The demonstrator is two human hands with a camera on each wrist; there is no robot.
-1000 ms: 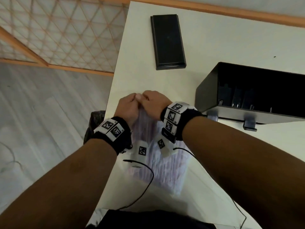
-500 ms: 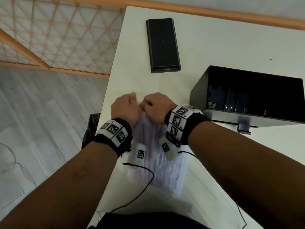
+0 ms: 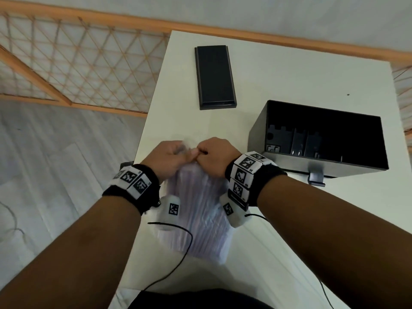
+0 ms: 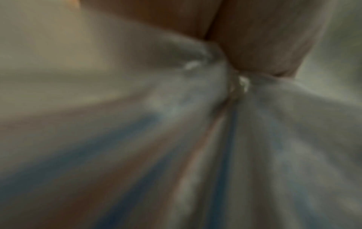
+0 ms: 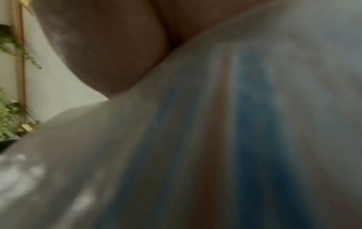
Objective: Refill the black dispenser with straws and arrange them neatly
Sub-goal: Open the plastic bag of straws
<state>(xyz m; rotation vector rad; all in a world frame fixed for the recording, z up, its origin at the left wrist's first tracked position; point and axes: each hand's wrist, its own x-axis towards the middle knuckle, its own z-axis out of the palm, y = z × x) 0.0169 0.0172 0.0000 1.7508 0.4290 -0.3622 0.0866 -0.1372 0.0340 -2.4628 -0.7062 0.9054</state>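
A clear plastic bag of striped straws [image 3: 200,210] lies on the white table [image 3: 278,70] close to my body. My left hand [image 3: 171,156] and right hand [image 3: 210,152] pinch the bag's far end, knuckles almost touching. Both wrist views are blurred: the bag [image 4: 195,139] fills the left one, gathered under a fingertip [image 4: 260,51], and the bag [image 5: 215,139] fills the right one with blue and brown stripes. The black dispenser [image 3: 321,139] stands open-topped to the right of my hands; I see no straws in it. Its flat black lid [image 3: 215,76] lies apart at the back.
The table's left edge runs just beside my left wrist, with grey floor below. A wooden lattice railing [image 3: 73,63] stands beyond at the back left. Thin black cables [image 3: 178,262] trail from my wrists across the near table. A green plant [image 5: 9,108] shows in the right wrist view.
Both hands stay at the bag's far end, still pinching it; they parted a little and closed up again. The view has tilted so the table sits lower in frame.
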